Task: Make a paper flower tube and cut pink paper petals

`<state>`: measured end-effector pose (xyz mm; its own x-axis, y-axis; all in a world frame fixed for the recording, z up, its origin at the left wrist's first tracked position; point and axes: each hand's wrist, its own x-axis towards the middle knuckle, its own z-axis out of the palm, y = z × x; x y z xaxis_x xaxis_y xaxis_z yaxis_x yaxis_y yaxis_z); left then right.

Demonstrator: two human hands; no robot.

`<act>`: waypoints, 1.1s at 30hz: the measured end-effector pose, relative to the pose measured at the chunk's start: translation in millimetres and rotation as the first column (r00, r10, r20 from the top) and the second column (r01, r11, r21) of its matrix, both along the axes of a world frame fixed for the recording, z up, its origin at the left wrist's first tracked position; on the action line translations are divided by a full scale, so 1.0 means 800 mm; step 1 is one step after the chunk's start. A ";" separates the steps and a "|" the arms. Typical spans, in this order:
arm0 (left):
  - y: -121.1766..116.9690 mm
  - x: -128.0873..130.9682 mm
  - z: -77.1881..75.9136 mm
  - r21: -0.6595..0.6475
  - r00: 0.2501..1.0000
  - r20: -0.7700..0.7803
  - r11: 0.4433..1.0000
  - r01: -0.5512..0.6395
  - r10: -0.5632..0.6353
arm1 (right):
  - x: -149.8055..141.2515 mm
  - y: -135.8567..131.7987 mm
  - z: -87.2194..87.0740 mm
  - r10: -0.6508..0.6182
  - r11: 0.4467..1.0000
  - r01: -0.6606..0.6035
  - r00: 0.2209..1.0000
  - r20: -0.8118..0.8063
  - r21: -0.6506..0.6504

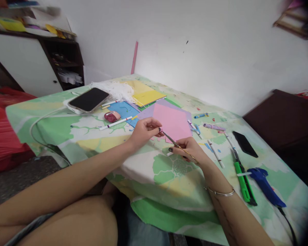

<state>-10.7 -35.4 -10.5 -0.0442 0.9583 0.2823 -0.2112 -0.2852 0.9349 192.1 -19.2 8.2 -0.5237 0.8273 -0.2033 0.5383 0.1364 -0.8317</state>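
My left hand pinches a small pink scrap between thumb and fingertips, above the front edge of the pink sheet. In my right hand lies a slim tweezer-like tool, dark metal at its tip and gold toward the rear. Its tip meets the pink scrap at my left fingertips. Behind both hands the pink sheet rests over a purple sheet. A white stick is partly hidden by my right thumb.
On the right lie a green cutter, a blue glue gun and a black phone-like slab. To the left are a phone, white string and a dark red case. A yellow pad lies at the back.
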 end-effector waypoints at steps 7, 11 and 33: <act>-0.001 0.000 -0.001 -0.006 1.000 -0.010 1.000 -0.004 0.004 | -0.002 -0.001 0.002 -0.002 1.000 0.002 1.000 0.006 0.004; -0.002 0.000 0.000 -0.006 1.000 -0.013 1.000 -0.007 0.006 | -0.002 -0.002 0.002 -0.019 1.000 0.019 1.000 -0.004 -0.008; -0.001 0.000 0.000 -0.011 1.000 -0.021 1.000 -0.005 0.005 | 0.005 0.007 -0.008 0.013 1.000 -0.013 1.000 -0.010 -0.001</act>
<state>-10.5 -36.5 -10.6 -0.0431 0.9612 0.2725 -0.1904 -0.2756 0.9422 196.5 -13.9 1.7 -0.5361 0.8205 -0.1984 0.5281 0.1426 -0.8371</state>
